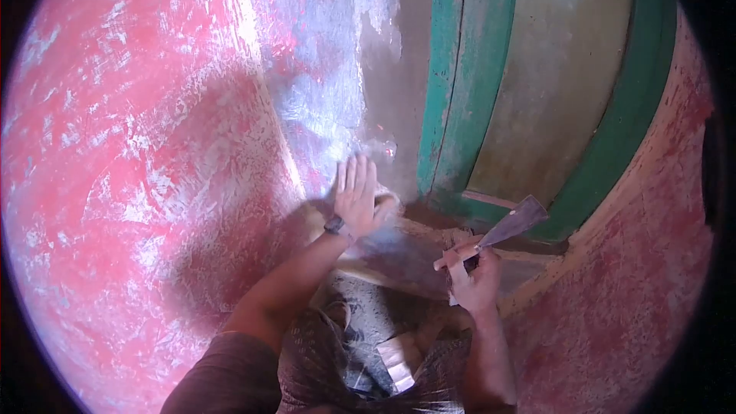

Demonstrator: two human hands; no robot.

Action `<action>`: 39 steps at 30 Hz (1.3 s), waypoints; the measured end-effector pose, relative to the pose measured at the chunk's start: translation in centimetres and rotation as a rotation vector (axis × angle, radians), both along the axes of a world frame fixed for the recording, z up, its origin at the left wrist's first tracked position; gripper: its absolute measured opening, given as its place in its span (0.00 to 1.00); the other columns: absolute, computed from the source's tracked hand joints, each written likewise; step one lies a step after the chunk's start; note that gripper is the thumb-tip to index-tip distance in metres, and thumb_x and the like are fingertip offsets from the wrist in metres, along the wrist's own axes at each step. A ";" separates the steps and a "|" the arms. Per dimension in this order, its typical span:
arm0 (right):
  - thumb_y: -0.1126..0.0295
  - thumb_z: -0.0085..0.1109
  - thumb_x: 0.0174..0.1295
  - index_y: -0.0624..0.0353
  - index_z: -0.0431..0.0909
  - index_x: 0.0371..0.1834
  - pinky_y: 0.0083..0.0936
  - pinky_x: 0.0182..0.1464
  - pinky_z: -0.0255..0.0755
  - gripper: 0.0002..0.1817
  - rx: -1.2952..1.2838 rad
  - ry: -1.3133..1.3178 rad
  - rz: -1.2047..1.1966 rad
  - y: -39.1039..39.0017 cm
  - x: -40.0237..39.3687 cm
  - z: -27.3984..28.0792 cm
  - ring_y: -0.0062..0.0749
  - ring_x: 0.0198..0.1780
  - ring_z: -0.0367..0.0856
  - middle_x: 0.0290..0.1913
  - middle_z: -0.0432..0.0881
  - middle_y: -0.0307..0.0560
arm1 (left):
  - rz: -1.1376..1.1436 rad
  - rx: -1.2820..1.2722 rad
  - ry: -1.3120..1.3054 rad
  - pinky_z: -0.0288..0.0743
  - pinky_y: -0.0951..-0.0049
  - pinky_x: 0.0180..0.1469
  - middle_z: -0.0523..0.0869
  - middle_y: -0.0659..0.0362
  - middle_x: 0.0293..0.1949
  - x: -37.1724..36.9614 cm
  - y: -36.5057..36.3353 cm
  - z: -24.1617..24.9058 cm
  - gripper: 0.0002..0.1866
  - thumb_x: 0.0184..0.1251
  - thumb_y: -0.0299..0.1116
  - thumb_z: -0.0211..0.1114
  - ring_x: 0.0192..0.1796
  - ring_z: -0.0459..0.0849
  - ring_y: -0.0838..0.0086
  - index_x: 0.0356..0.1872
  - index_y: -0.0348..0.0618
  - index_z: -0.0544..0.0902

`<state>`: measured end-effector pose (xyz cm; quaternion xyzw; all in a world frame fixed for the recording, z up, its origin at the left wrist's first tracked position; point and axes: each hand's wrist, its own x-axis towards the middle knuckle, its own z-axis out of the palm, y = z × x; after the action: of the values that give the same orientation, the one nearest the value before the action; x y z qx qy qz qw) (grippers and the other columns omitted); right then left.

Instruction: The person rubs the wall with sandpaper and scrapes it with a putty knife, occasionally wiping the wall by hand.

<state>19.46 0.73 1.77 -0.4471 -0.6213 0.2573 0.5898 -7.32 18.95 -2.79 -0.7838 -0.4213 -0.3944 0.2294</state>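
Note:
My left hand (355, 198) lies flat on the whitish patch of wall (318, 100), fingers stretched upward and thumb out to the right. It wears a dark band (334, 225) at the wrist. In my right hand (475, 280) is a putty knife (517, 222), its wide metal blade tilted up to the right in front of the green door frame. The fingers close round its handle, which they mostly hide. Pale dust covers part of this hand.
Red, patchily scraped wall (138, 146) fills the left side. To the right stands a green wooden frame (475, 69) around a brownish panel (563, 77), with a ledge (529, 268) below. A pale rectangular piece (395, 364) lies low between my legs, near the dusty floor (368, 310).

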 end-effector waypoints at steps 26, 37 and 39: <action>0.72 0.72 0.74 0.62 0.81 0.41 0.33 0.47 0.85 0.08 -0.045 0.113 -0.023 -0.4 0.0 0.8 0.30 0.35 0.95 0.30 0.95 0.45 | -0.066 0.080 0.196 0.37 0.32 0.91 0.59 0.31 0.89 3.5 0.5 11.6 0.53 0.76 0.57 0.68 0.92 0.51 0.33 0.88 0.26 0.61; 0.73 0.71 0.74 0.62 0.81 0.39 0.33 0.43 0.85 0.08 -0.039 0.120 -0.018 -0.8 1.7 -0.1 0.32 0.35 0.96 0.29 0.94 0.46 | 0.166 0.365 -0.529 0.34 0.39 0.93 0.53 0.29 0.90 0.7 4.9 23.3 0.49 0.85 0.56 0.58 0.93 0.47 0.37 0.89 0.24 0.55; 0.73 0.71 0.74 0.63 0.81 0.38 0.33 0.42 0.86 0.08 0.002 0.169 -0.015 -0.8 1.3 0.5 0.33 0.36 0.96 0.29 0.94 0.47 | 0.105 0.354 -0.273 0.36 0.40 0.93 0.56 0.32 0.90 2.3 3.2 25.6 0.49 0.85 0.57 0.58 0.93 0.49 0.40 0.90 0.27 0.56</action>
<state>20.80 -0.07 2.24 -0.4279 -0.5662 0.2891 0.6424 -4.97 22.16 22.83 -0.6477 -0.4130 -0.5520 0.3243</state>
